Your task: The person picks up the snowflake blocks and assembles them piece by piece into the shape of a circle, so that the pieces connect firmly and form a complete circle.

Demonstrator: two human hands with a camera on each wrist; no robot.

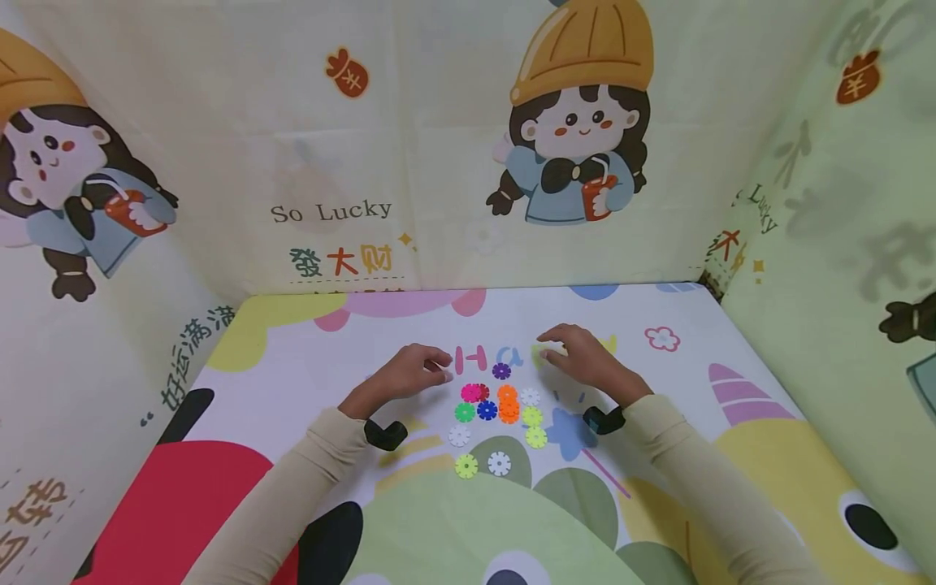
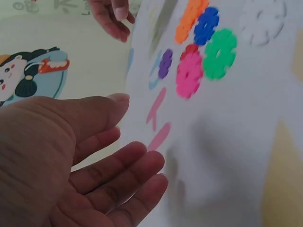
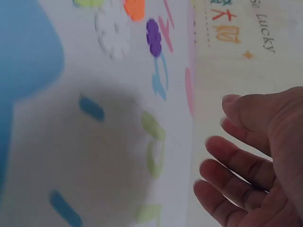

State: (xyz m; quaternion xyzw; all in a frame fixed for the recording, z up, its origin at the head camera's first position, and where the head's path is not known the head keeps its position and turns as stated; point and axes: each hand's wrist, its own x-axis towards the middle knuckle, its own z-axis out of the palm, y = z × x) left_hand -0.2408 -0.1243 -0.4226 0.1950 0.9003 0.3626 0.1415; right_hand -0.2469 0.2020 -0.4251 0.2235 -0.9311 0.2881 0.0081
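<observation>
Notched discs (image 1: pixel 487 410), flat, round and brightly coloured, lie loosely grouped in the middle of the printed tabletop (image 1: pixel 314 382), between the two forearms. A purple disc (image 1: pixel 500 371) sits farthest from the person, just at the foot of a printed blue letter (image 1: pixel 509 356). Nearer comes the main cluster: a pink disc (image 1: pixel 471 392) overlaps a red disc (image 1: pixel 483 392), with a green disc (image 1: pixel 464 412) and a blue one just beside them. Orange discs (image 1: pixel 509 413) are bunched to the right, partly over one another, next to a white disc (image 1: pixel 530 396) and two yellow-green ones. Another white disc lies at the left of the group, and a yellow-green and a white disc lie side by side nearest the person.

The left hand (image 1: pixel 417 370) hangs to the left of the cluster, near a printed pink letter (image 1: pixel 459 360); its fingers are loosely bent and slightly spread, the thumb held apart from them. The right hand (image 1: pixel 582 357) hangs on the other side, a little beyond the white disc, its fingers also gently curved with gaps between the tips and the thumb apart. Both hands are near the discs and clear of them.

Each wrist carries a black device (image 1: pixel 385 435) beside a beige sleeve (image 1: pixel 292 479). A printed blue star (image 1: pixel 570 433) lies by the right wrist, a large green cartoon shape (image 1: pixel 475 528) fills the near edge, and behind stands a pale backdrop (image 1: pixel 453 162) with a cartoon figure (image 1: pixel 581 162) in an orange hat.
</observation>
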